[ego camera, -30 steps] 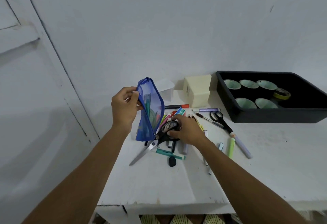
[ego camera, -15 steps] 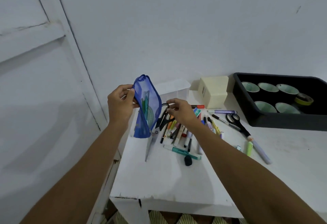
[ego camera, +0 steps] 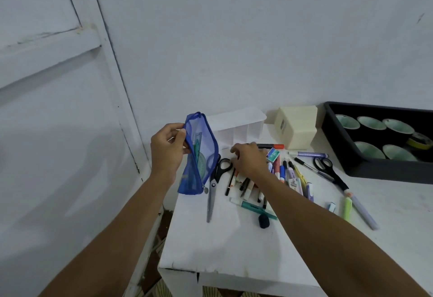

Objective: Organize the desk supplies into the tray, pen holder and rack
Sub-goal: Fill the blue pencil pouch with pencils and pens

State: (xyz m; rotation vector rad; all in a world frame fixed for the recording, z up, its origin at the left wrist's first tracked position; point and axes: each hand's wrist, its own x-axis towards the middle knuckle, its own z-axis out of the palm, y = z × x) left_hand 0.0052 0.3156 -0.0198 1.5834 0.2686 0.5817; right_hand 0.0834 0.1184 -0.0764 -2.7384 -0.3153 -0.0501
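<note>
Scissors (ego camera: 214,183) released onto table (ego camera: 234,249); right hand (ego camera: 249,160) relaxed over pens (ego camera: 248,187); left hand (ego camera: 167,149) grips pouch (ego camera: 205,153).

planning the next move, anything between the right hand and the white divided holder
Nothing visible. The right hand rests on the pen pile just in front of the white divided holder, only bare table between. The blue pouch in the left hand hangs left of that path, the orange-capped marker lies right.

Blue mesh pouch (ego camera: 203,153), black tray (ego camera: 375,167), cream box (ego camera: 296,126), white table (ego camera: 234,245).
</note>
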